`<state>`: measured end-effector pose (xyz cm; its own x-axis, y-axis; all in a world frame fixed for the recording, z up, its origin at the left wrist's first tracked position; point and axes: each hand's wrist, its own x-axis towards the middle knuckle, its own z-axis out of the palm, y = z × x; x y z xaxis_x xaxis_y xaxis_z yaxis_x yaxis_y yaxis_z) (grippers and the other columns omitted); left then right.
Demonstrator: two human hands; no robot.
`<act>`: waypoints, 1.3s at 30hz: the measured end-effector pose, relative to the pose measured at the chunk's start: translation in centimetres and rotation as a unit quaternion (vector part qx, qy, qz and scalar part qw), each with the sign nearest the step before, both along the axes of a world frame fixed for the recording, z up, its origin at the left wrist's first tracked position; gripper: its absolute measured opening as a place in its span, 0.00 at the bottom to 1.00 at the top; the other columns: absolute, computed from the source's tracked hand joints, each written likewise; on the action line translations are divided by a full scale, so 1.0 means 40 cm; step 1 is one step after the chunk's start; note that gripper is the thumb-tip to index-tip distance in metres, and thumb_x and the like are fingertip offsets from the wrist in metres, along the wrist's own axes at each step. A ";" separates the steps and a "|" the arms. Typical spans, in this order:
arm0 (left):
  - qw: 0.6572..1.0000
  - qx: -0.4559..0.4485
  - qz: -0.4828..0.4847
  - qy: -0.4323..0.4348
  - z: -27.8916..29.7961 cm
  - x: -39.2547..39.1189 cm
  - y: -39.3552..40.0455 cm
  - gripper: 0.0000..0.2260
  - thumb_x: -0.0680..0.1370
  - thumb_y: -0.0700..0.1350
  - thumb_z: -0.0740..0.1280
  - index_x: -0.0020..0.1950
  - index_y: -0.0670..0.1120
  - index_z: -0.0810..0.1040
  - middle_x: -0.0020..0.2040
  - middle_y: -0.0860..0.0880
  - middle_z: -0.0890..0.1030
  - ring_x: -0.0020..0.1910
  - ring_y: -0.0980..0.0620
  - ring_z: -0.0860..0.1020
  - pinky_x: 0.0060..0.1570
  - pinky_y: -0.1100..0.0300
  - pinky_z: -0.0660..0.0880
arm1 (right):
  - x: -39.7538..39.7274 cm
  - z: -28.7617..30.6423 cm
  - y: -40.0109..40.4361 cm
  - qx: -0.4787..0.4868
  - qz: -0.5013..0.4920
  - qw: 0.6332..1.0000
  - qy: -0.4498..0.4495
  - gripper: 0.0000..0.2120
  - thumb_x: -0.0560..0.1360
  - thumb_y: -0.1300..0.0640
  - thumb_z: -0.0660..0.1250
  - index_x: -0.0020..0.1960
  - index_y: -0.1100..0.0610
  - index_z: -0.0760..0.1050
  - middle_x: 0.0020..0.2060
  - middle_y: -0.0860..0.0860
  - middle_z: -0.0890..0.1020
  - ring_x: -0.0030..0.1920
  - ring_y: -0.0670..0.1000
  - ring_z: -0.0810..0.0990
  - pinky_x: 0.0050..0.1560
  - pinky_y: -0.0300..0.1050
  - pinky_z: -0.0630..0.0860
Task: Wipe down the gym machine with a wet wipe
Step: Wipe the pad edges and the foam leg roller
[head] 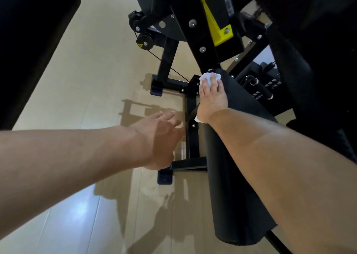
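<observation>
A black gym machine [201, 41] with a yellow bracket [216, 20] fills the upper right. A long black padded roller [237, 176] runs from the frame down to the lower right. My right hand [210, 99] lies flat on the roller's far end, its straight fingers pressing a white wet wipe [209, 77] against the pad. A bit of the wipe also sticks out under the wrist. My left hand [160, 138] hovers over the floor to the left of the frame, fingers relaxed and holding nothing.
The machine's black base bars and feet [164, 176] stand on a glossy beige wooden floor [96, 80]. A pulley [144, 40] with a thin cable sits at upper middle. A dark padded part [29, 41] fills the upper left corner. Handles and a weight stack [266, 83] lie behind the roller.
</observation>
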<state>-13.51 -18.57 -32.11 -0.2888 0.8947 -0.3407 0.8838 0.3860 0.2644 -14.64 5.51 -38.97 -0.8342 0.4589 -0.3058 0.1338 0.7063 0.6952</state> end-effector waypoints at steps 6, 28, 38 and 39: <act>0.999 -0.017 -0.032 -0.006 0.006 0.037 0.003 0.29 0.82 0.54 0.62 0.81 0.51 0.57 0.81 0.48 0.57 0.82 0.47 0.46 0.80 0.49 0.49 | 0.169 -0.017 -0.089 -0.038 0.014 0.998 0.055 0.36 0.84 0.47 0.52 0.81 0.63 0.37 0.82 0.59 0.40 0.80 0.64 0.35 0.80 0.62 0.38; 0.996 0.077 0.018 -0.050 0.030 0.002 0.026 0.26 0.79 0.55 0.65 0.77 0.54 0.66 0.78 0.50 0.63 0.78 0.49 0.56 0.74 0.54 0.59 | 0.100 0.019 0.024 -0.246 -0.196 0.916 0.249 0.41 0.82 0.42 0.55 0.81 0.56 0.33 0.81 0.56 0.37 0.82 0.60 0.40 0.81 0.54 0.44; 0.996 0.050 0.049 -0.047 0.011 -0.048 0.007 0.32 0.79 0.54 0.67 0.81 0.54 0.59 0.83 0.49 0.54 0.82 0.48 0.46 0.81 0.52 0.48 | -0.084 -0.001 0.072 -0.126 -0.159 0.952 0.228 0.43 0.80 0.42 0.61 0.82 0.56 0.38 0.82 0.59 0.41 0.81 0.66 0.44 0.80 0.57 0.45; 0.997 0.046 0.047 -0.041 0.008 -0.048 0.005 0.32 0.79 0.54 0.68 0.81 0.54 0.59 0.83 0.49 0.54 0.82 0.49 0.46 0.81 0.51 0.49 | -0.084 0.000 0.067 -0.115 -0.158 0.956 0.220 0.43 0.80 0.43 0.61 0.83 0.55 0.38 0.82 0.58 0.40 0.81 0.66 0.44 0.80 0.57 0.45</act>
